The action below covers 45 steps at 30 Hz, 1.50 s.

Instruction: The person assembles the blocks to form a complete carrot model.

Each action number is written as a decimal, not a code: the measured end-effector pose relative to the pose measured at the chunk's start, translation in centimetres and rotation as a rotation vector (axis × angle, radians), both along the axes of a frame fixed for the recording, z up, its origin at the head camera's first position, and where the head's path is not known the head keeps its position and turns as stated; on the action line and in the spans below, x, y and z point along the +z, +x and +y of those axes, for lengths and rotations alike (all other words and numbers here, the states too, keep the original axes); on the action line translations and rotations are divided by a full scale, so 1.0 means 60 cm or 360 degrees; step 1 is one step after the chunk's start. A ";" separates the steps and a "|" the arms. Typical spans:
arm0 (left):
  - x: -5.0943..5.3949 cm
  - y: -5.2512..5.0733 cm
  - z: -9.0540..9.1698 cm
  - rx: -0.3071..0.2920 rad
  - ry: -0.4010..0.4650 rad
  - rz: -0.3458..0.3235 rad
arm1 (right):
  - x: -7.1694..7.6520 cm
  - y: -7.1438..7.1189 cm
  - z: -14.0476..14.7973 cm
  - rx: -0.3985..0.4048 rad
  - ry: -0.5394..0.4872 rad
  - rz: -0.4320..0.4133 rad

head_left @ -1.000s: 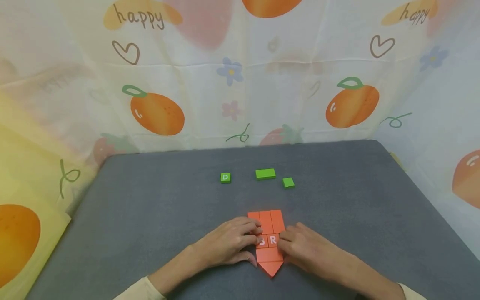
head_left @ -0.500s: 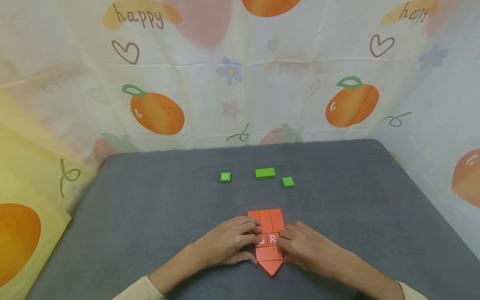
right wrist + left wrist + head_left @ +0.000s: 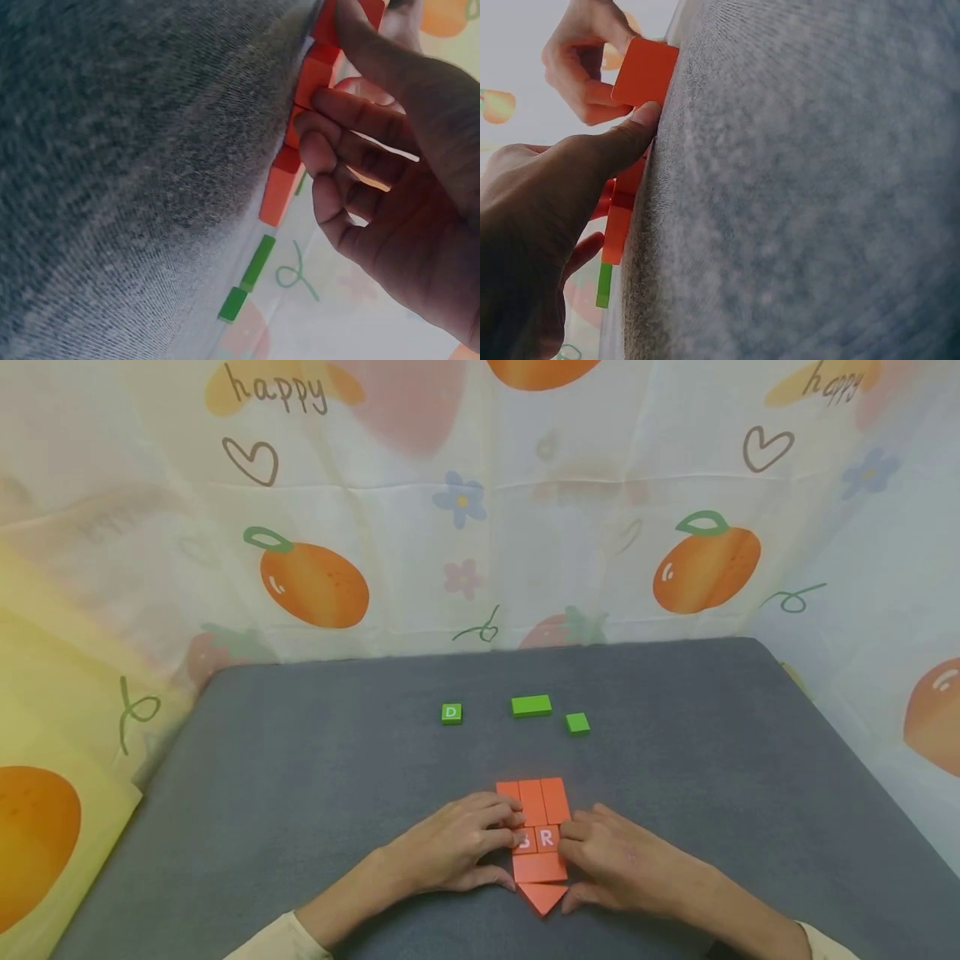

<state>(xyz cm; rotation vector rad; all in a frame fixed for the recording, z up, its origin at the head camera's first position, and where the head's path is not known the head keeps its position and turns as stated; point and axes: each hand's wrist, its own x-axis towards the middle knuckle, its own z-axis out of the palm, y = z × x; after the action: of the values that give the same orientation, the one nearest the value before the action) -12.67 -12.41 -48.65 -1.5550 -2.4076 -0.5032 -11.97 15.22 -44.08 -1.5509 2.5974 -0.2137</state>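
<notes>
Orange blocks lie together in the head view: upright rectangles (image 3: 532, 802) on top, square letter blocks below, one showing an R (image 3: 547, 837), then a flat rectangle (image 3: 538, 867) and a triangle (image 3: 542, 897) pointing toward the person. A thin gap separates the slightly tilted triangle from the rectangle. My left hand (image 3: 468, 843) rests its fingertips over the left edge of the blocks, thumb at the triangle's left corner. Along the right edge lie the bent fingers of my right hand (image 3: 626, 864), its thumb by the triangle's right corner. The other letter is partly covered by left fingers.
Beyond the orange blocks on the grey table (image 3: 337, 735) lie a green block with a D (image 3: 451, 713), a green rectangle (image 3: 531, 706) and a small green block (image 3: 577, 723). A patterned cloth (image 3: 405, 560) hangs behind the table.
The triangle has turned slightly and come away from the rectangle at its right side. My right thumb has moved down toward the triangle's corner. My left hand has hardly moved.
</notes>
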 end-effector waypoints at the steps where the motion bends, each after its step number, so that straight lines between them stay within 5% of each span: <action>1: 0.000 0.000 0.000 0.0000 0.0004 0.0001 | 0.000 0.000 -0.001 -0.0010 -0.0005 -0.0010; 12: -0.002 0.001 0.000 0.0012 0.0006 0.0009 | -0.003 0.000 0.000 0.0075 -0.0049 0.0122; 39: 0.000 0.000 0.000 0.0002 0.0009 0.0028 | 0.001 0.000 -0.003 0.0042 -0.0025 0.0126; 45: 0.000 0.000 -0.001 -0.0005 0.0028 0.0003 | 0.017 -0.020 0.003 0.0055 -0.0004 0.0160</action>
<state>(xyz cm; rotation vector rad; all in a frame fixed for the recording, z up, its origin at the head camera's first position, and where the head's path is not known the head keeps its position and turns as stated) -12.68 -12.44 -48.63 -1.5513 -2.3934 -0.5212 -13.15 15.42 -43.08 -1.6469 2.6433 -0.1392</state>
